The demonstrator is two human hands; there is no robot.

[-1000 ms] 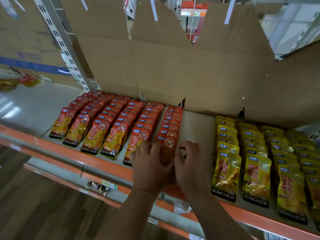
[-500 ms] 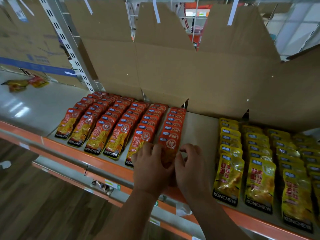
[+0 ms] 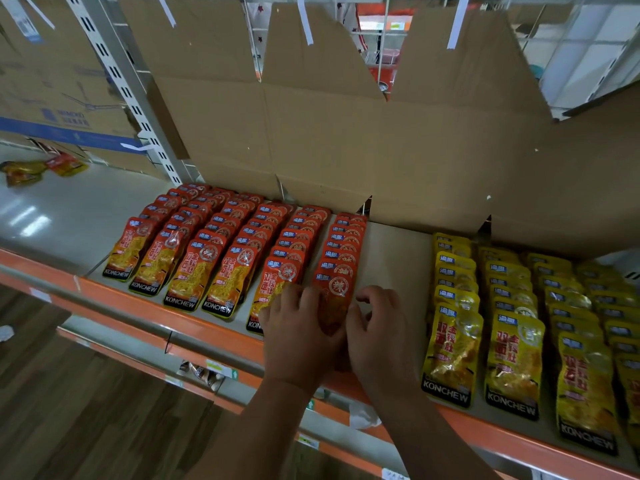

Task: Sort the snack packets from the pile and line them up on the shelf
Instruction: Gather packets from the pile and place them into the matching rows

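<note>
Six overlapping rows of red packets (image 3: 221, 258) lie on the shelf (image 3: 398, 261), centre-left of frame, running from the cardboard backing (image 3: 346, 143) to the orange front rail (image 3: 166, 315). Similar rows of yellow packets (image 3: 512, 358) fill the lower right, w/ a bare strip of shelf btwn the two groups. Both hands meet at the front packet (image 3: 334, 292) of the rightmost red row, lower centre. The left hand (image 3: 298, 336) lies palm-down over that packet's left side & the lower part of the next row's front packet, its fingers fairly straight, close together, pressing flat. The right hand (image 3: 381, 337) sits at the packet's right edge, fingers curled w/ small gaps, thumb against the edge. Can't tell whether it actually pinches the packet. A few loose packets (image 3: 31, 169) lie at far left, upper half of frame, well apart from the rows. There is wood floor (image 3: 86, 410) at lower left.
</note>
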